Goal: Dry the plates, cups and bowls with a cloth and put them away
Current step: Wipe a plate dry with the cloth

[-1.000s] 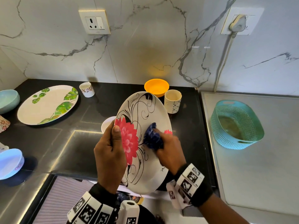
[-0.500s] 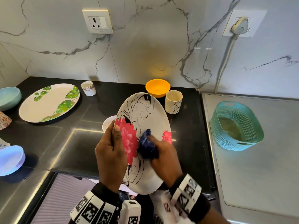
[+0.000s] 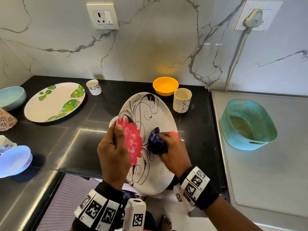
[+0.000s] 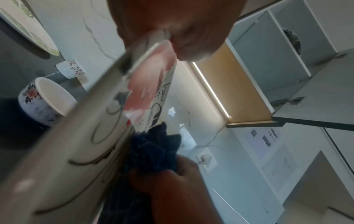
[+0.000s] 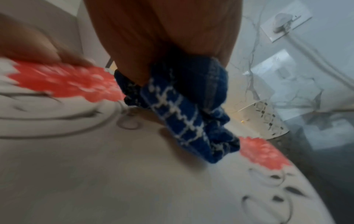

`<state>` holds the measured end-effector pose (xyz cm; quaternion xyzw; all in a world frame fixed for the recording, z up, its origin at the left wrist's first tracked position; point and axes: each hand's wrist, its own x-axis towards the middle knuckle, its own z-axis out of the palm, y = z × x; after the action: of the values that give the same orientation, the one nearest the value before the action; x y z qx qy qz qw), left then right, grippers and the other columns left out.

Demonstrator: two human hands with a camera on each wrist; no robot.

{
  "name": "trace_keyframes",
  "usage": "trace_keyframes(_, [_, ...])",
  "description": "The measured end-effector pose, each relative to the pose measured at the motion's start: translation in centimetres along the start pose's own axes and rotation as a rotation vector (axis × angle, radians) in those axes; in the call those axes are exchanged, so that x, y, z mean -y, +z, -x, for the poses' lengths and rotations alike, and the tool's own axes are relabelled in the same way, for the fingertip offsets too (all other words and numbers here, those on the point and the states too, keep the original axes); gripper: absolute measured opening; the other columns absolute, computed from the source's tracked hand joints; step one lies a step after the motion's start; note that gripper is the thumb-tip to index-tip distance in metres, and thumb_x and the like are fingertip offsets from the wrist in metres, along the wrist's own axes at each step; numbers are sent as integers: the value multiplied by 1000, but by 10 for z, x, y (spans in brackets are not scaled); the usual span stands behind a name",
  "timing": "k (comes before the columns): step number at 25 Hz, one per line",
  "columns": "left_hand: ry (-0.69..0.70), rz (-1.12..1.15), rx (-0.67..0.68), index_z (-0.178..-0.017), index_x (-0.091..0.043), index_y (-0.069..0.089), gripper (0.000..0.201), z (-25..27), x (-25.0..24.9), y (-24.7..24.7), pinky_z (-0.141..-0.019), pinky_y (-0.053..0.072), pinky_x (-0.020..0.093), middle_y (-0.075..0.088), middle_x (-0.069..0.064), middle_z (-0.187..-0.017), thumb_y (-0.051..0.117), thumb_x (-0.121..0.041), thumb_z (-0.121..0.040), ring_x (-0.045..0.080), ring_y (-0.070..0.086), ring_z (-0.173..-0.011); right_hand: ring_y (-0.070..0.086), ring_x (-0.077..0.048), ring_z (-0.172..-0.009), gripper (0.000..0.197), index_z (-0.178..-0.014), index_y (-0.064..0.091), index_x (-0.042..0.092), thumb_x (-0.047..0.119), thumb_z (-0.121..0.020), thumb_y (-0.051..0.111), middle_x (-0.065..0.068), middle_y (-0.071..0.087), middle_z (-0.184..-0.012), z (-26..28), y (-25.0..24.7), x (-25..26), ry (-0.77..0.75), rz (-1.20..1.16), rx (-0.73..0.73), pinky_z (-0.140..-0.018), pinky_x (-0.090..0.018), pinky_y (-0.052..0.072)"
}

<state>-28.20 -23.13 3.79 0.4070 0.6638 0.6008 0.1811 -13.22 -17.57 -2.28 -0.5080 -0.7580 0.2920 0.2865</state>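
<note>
The left hand [image 3: 115,152] holds the flower plate [image 3: 150,130] tilted above the table [image 3: 66,139], thumb curled over its rim. The right hand [image 3: 173,150] bunches the blue cloth [image 3: 155,143] in closed fingers against the plate's face. Beyond the fingers, a leaf plate [image 3: 55,101], cups and bowls seemingly await drying; nothing looks put away.

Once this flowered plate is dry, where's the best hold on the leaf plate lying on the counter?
Probably its near rim, from the front. The leaf plate lies flat on the counter, so fingers must slip under an edge; a cup and blue bowl crowd the far and left sides.
</note>
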Motion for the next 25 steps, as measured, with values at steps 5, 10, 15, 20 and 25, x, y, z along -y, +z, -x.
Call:
trace_keyframes(5, [-6, 5, 44, -118, -3, 66, 36, -13, 6, -6, -59, 44, 3, 65, -4, -86, 42, -27, -103, -12, 60, -73, 56, -17, -107, 53, -127, 59, 18, 25, -75, 65, 1, 56, -124, 76, 27, 47, -236, -59, 139, -91, -27, 51])
trace_keyframes(10, [-26, 44, 54, -125, -8, 64, 36, -15, 12, -16, -68, 51, 7, 70, 5, -101, 43, -27, -102, -8, 63, -81, 53, -9, -96, 40, -119, 66, 14, 2, -80, 66, 4, 57, -111, 17, 23, 11, 7, -16, 33, -84, -13, 41])
trace_keyframes(15, [-28, 58, 48, -119, -10, 67, 35, -29, 19, -26, -71, 52, 10, 70, 2, -100, 43, -29, -102, 1, 65, -86, 54, -11, -106, 48, -125, 62, 16, 15, -78, 61, 4, 56, -121, 51, 39, 44, -111, -40, 166, -94, -12, 41])
trace_keyframes(20, [-54, 83, 74, -116, -12, 67, 35, -33, 33, -32, -81, 55, 23, 71, -1, -100, 41, -32, -103, 4, 65, -89, 55, -17, -109, 54, -130, 59, 16, 9, -77, 66, 1, 57, -124, 60, 53, 45, -95, 92, 145, -96, -24, 44])
trace_keyframes(25, [-27, 111, 79, -115, -3, 65, 36, -38, 33, -36, -72, 49, 9, 69, 10, -100, 42, -28, -103, 10, 63, -84, 55, -10, -103, 45, -126, 63, 16, 10, -82, 69, 5, 58, -119, 44, 46, 31, 55, 87, 75, -96, -26, 47])
